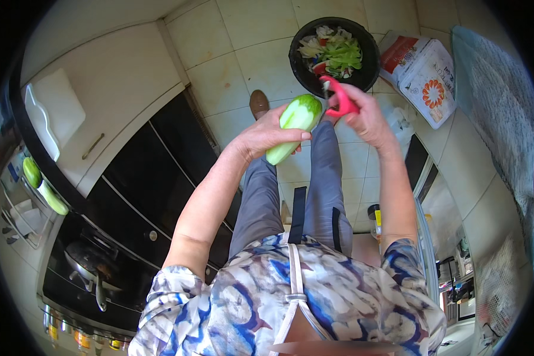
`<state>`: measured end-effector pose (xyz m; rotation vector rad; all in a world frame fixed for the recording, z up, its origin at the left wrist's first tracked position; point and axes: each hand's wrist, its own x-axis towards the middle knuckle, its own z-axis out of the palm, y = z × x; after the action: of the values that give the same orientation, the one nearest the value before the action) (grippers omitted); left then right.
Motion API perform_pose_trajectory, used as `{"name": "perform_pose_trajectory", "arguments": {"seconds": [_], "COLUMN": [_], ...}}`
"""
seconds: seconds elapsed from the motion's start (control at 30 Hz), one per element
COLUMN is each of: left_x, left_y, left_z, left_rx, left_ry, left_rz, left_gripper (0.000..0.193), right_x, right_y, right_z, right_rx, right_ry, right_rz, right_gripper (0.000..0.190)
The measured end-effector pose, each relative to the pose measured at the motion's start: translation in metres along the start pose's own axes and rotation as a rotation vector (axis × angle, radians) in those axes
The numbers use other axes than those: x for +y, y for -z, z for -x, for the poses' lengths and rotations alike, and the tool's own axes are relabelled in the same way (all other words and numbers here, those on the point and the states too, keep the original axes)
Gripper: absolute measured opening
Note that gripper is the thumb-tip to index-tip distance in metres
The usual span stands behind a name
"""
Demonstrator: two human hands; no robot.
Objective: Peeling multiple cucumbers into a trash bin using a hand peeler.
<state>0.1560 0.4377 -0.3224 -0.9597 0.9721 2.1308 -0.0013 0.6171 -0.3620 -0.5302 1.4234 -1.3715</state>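
My left hand (262,131) grips a thick, partly peeled cucumber (293,127), its pale flesh bare along most of its length. Dark green skin remains around the upper end, which tilts up and to the right. In my right hand (367,113) is a peeler with a pink-red handle (345,104). Its blade is close to the cucumber's upper right side; whether it touches cannot be seen. Just beyond both hands stands a round black bin (296,71) on the floor, holding pale green peel strips (342,55) and leafy scraps.
A printed bag (431,84) leans beside the bin. On the counter at left lie a green cucumber (32,172) and a peeled one (53,200). A pan (82,260) sits on the black stove. A white cutting board (64,107) overhangs the counter edge. A blue towel (503,98) hangs right.
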Motion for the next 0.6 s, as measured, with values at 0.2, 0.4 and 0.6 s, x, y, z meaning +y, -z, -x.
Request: {"name": "perform_pose_trajectory", "arguments": {"seconds": [0.2, 0.4, 0.6], "left_x": [-0.004, -0.016, -0.031], "left_y": [0.004, 0.006, 0.015], "left_z": [-0.012, -0.027, -0.047], "left_rx": [0.107, 0.164, 0.310], "left_ry": [-0.012, -0.084, -0.222], "left_rz": [-0.091, -0.117, -0.447], "left_gripper": [0.059, 0.058, 0.063], "right_x": [-0.008, 0.071, 0.042], "right_y": [-0.008, 0.066, 0.020], "right_z": [-0.023, -0.051, -0.042], "right_rx": [0.074, 0.231, 0.219], "right_ry": [0.299, -0.008, -0.085], "right_rz": [0.905, 1.128, 0.645], "right_gripper": [0.018, 0.030, 0.040]}}
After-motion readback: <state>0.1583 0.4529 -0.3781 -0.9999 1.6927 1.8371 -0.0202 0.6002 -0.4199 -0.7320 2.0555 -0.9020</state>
